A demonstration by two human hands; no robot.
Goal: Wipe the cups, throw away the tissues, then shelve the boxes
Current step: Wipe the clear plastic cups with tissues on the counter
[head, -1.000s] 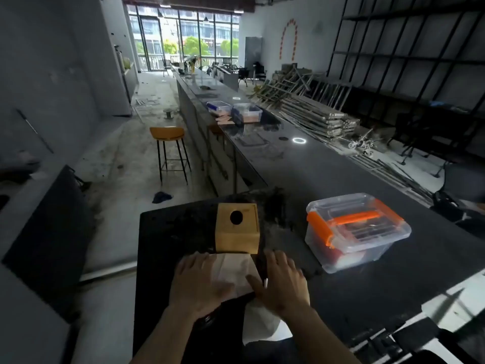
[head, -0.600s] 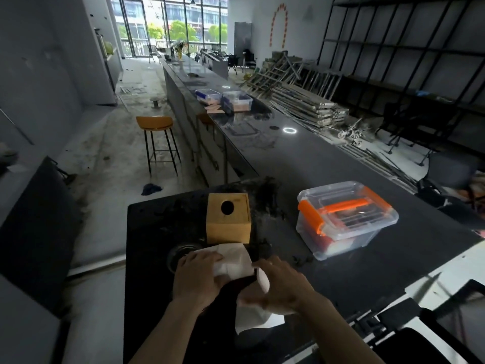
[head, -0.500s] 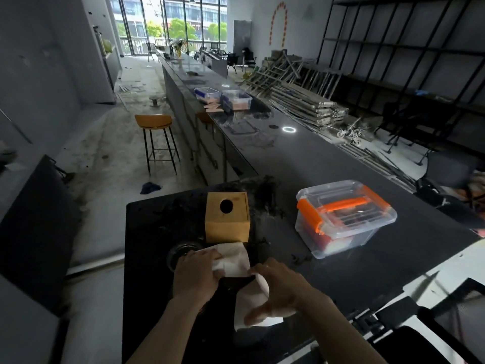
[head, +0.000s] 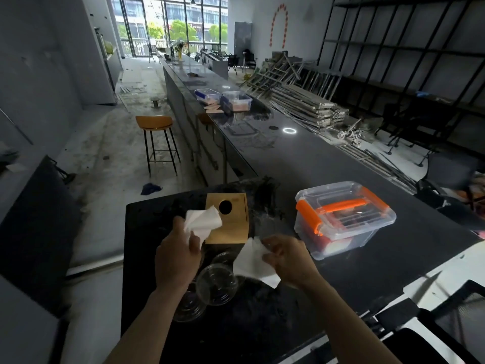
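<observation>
My left hand (head: 176,256) grips a crumpled white tissue (head: 201,221), raised in front of the wooden tissue box (head: 231,224). My right hand (head: 291,258) pinches a second white tissue (head: 252,261) just right of the cups. Several clear plastic cups stand on the dark counter below my hands: one (head: 216,284) in the open, another (head: 187,306) partly under my left wrist. A clear storage box with orange latches and handle (head: 341,216) sits shut to the right, apart from both hands.
The long dark counter (head: 301,164) runs away toward the windows, with two more lidded plastic boxes (head: 236,100) on it. A bar stool (head: 157,140) stands on the floor at left. Dark wall shelving (head: 406,61) and stacked metal frames (head: 301,101) fill the right side.
My hands have lifted off the cups and pulled apart, each carrying a tissue. The cups that were covered now show on the counter.
</observation>
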